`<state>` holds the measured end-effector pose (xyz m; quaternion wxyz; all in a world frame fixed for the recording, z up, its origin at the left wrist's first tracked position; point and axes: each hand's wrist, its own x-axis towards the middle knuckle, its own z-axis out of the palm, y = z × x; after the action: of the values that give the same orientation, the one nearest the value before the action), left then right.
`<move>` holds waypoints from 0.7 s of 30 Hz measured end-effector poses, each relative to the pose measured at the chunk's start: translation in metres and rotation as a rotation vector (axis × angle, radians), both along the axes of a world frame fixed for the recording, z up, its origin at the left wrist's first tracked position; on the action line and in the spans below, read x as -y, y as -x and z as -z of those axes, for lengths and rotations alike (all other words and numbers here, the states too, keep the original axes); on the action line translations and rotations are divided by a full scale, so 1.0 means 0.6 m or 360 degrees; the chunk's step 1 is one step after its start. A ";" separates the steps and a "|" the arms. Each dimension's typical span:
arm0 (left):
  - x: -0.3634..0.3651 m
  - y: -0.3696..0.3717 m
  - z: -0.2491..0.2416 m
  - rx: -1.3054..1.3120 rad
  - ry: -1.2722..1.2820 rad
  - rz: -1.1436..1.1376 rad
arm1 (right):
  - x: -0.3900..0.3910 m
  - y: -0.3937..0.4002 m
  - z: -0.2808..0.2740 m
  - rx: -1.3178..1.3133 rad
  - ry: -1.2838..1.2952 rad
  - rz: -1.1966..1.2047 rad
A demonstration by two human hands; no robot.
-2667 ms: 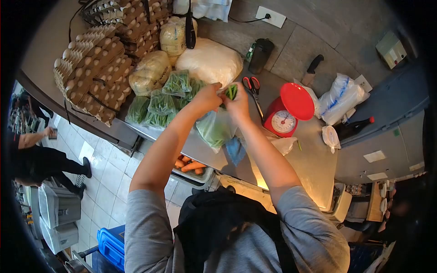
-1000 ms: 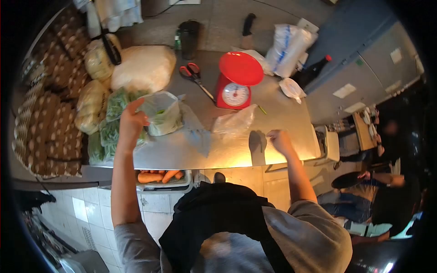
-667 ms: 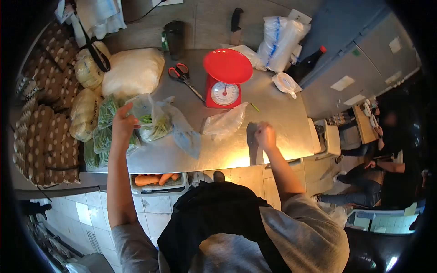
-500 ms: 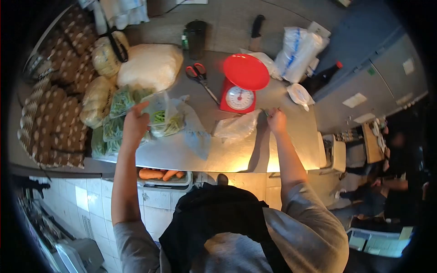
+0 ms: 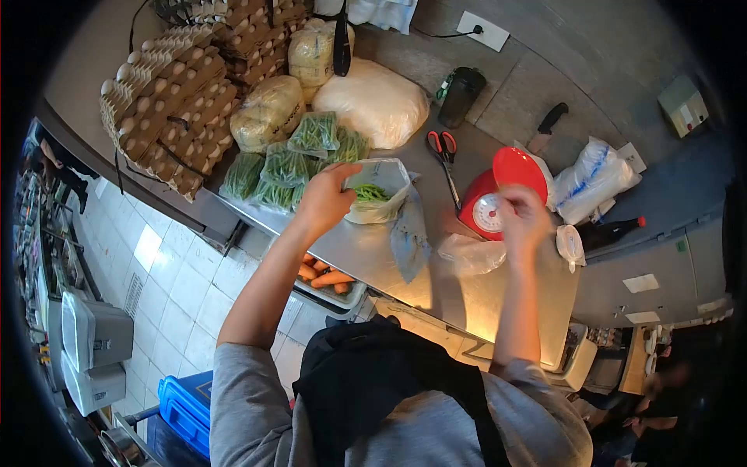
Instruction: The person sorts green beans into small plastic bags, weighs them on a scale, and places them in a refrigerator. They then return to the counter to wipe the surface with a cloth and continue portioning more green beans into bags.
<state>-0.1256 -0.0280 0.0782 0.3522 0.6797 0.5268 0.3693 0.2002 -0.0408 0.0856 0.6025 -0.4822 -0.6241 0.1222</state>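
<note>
My left hand [image 5: 325,201] is closed on the rim of a clear plastic bag [image 5: 381,208] and keeps its mouth open. Cut green beans [image 5: 369,192] lie inside that bag. In front of the red kitchen scale [image 5: 485,204] is my right hand [image 5: 525,222], its fingertips smeared by motion, so what they hold, if anything, does not show. Just below the scale a crumpled clear bag [image 5: 471,254] lies on the steel table [image 5: 506,300]. Filled bags of green beans [image 5: 292,165] are piled to the left of my left hand. A bluish plastic bag [image 5: 410,237] lies beside the open bag.
Stacked egg trays [image 5: 175,109] stand at the far left. Behind the beans is a large white sack [image 5: 373,101]. Scissors [image 5: 443,159], a dark tumbler [image 5: 462,97] and a knife [image 5: 551,123] lie farther back. Carrots [image 5: 327,278] sit in a crate under the table edge.
The view has turned, so the table appears farther right. My right hand has moved from beside the crumpled bag to in front of the scale. My left hand stays at the bean bag's rim.
</note>
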 end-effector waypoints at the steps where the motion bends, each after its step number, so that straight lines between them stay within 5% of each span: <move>1: -0.003 -0.002 0.000 0.0001 -0.0032 0.0014 | 0.002 0.071 -0.045 0.0168 0.0045 -0.0129; 5: -0.006 0.001 0.008 -0.0017 -0.0091 -0.0023 | -0.057 0.224 -0.052 0.0804 0.0242 -0.0767; 7: -0.011 0.007 0.006 0.0022 -0.0095 -0.0072 | -0.070 0.236 -0.032 0.0999 0.0245 -0.0726; 12: -0.015 0.015 0.007 0.0076 -0.0174 -0.0128 | -0.050 0.261 0.011 0.0687 0.0154 -0.0454; 17: -0.005 0.018 0.013 0.0307 -0.0252 -0.0243 | -0.114 0.251 0.144 0.0937 0.0874 -0.0495; 21: 0.038 0.043 0.058 0.0384 -0.0207 -0.0364 | -0.121 0.165 0.067 0.0369 0.0765 -0.0312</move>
<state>-0.1516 -0.0509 0.0436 0.3238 0.5874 0.5297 0.5192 0.1010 0.0319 0.0451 0.3810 -0.5593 -0.6856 0.2683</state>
